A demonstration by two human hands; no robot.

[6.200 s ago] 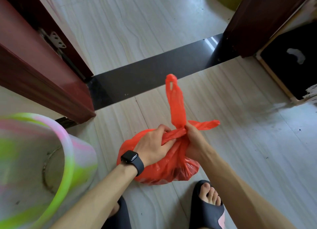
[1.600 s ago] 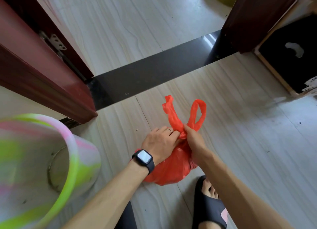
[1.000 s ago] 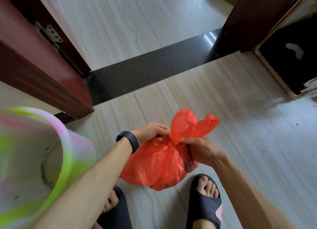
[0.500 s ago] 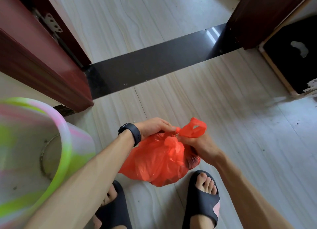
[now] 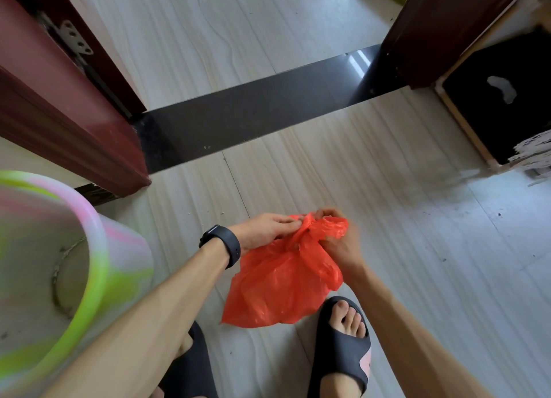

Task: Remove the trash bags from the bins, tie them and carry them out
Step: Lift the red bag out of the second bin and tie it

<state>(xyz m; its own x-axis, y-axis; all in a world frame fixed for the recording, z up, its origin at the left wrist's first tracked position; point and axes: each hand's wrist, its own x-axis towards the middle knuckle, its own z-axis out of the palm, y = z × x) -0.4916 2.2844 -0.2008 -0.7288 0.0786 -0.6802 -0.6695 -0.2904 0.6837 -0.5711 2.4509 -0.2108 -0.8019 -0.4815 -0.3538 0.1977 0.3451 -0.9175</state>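
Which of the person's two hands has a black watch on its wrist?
The left hand, pinching the red trash bag: a black watch circles its wrist; the right hand has a bare wrist.

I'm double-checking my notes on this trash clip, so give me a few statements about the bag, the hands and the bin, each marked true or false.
1. The left grip and the right grip both hold the gathered top of the red bag. True.
2. The bag lies inside the bin. False: it is outside the bin, to its right, just in front of the sandals.
3. A dark watch is on the left wrist. True.
4. The person is barefoot. False: both feet wear dark sandals.
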